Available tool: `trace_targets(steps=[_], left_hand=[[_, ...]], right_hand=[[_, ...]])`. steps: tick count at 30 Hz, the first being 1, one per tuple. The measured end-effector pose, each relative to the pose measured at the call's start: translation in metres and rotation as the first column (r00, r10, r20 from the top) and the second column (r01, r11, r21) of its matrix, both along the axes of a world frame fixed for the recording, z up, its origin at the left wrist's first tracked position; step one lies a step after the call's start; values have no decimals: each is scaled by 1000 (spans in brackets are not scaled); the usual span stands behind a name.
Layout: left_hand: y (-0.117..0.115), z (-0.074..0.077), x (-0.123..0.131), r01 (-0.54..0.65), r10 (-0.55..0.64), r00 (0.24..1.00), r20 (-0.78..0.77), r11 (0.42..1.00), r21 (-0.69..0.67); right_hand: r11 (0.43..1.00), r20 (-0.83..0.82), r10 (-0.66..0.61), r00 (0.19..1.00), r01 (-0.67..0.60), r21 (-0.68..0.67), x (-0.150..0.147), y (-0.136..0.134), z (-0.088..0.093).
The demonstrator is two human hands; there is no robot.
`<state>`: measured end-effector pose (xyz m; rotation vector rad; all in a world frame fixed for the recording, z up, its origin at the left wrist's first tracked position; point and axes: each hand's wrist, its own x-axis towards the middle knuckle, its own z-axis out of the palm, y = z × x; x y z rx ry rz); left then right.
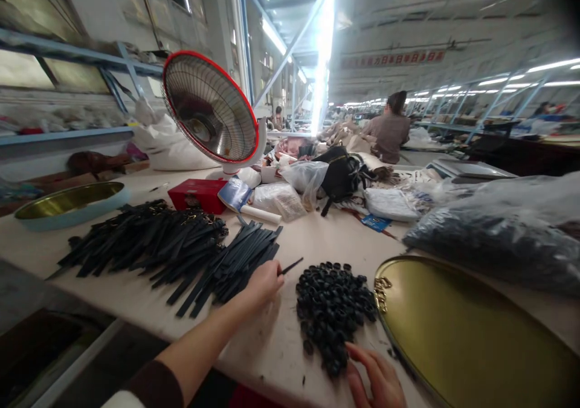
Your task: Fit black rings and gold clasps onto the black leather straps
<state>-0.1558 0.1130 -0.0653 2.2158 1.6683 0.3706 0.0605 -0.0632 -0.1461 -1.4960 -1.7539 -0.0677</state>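
Observation:
My left hand (266, 280) is closed around a narrow black strap (292, 266), one end of which sticks out to the right past the fingers. Beside that hand lies a bundle of flat black straps (247, 254). My right hand (376, 376) is at the near edge of a heap of small black rings (333, 305). Its fingertips touch the heap and the visible fingers are apart; whether a ring sits between them is hard to make out. Several small gold-coloured metal pieces (382, 293) lie on the left rim of a large gold-coloured tray (466, 329).
Further left, more black straps (149, 239) with metal fittings are piled up. Behind them stand a red box (194, 195), a red-rimmed fan-shaped heater (211, 106) and a round tin (72, 205). Plastic bags (502, 239) fill the right side. Another person (392, 130) is in the background.

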Motion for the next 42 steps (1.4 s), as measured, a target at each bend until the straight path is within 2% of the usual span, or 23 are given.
trace_targets(steps=[1, 4, 6, 8, 9, 11, 14, 16, 18, 20, 23, 29, 32, 34, 36, 38, 42], left_hand=[[-12, 4, 0, -3, 3, 1000, 25, 1000, 6], [-62, 13, -1, 31, -31, 996, 80, 1000, 0], [-100, 12, -3, 103, -97, 987, 131, 994, -42], [-133, 3, -6, 181, -132, 951, 280, 971, -157], [-147, -3, -7, 198, -95, 920, 380, 950, -243], [-169, -17, -9, 202, 94, 823, 561, 873, -443], [-186, -30, -8, 217, 416, 611, 674, 730, -648], [-190, -32, -8, 232, 532, 488, 692, 685, -691], [-191, -29, -9, 217, 584, 429, 689, 674, -706], [-191, -25, -12, 203, 613, 402, 681, 665, -719], [-189, -22, -17, 205, 655, 368, 660, 635, -745], [-184, -26, -26, 244, 676, 338, 655, 609, -755], [-181, -32, -27, 281, 682, 328, 654, 590, -757], [-180, -37, -26, 289, 680, 347, 646, 578, -763], [-179, -41, -26, 274, 657, 400, 639, 580, -767], [-181, -43, -25, 241, 585, 482, 652, 627, -741], [-188, -40, -23, 199, 372, 597, 711, 789, -581]], right_hand=[[1000, -39, 23, 999, -23, 0, 0, -1, 3], [999, -226, -33, 974, 26, -33, 1, -4, 13], [998, -285, -41, 958, 28, -53, 2, -8, 19], [996, -243, 3, 970, -24, -85, 3, -13, 23], [993, -187, 40, 982, -61, -104, 3, -15, 24], [981, -24, 125, 992, -127, -148, -2, -20, 29], [975, 222, 172, 960, -134, -177, -17, -18, 39], [979, 344, 144, 928, -84, -184, -31, -9, 46], [979, 437, 124, 891, -40, -198, -45, 3, 53], [974, 511, 135, 849, -19, -226, -58, 13, 56], [968, 575, 160, 802, -15, -250, -70, 21, 53], [951, 567, 246, 786, -83, -297, -70, 16, 35], [938, 518, 264, 813, -91, -335, -70, 15, 29], [929, 469, 236, 851, -55, -367, -72, 16, 27], [909, 422, 225, 878, -33, -416, -74, 16, 27], [891, 369, 228, 901, -40, -452, -73, 16, 29], [885, 114, 193, 975, -123, -449, -63, 13, 33]])
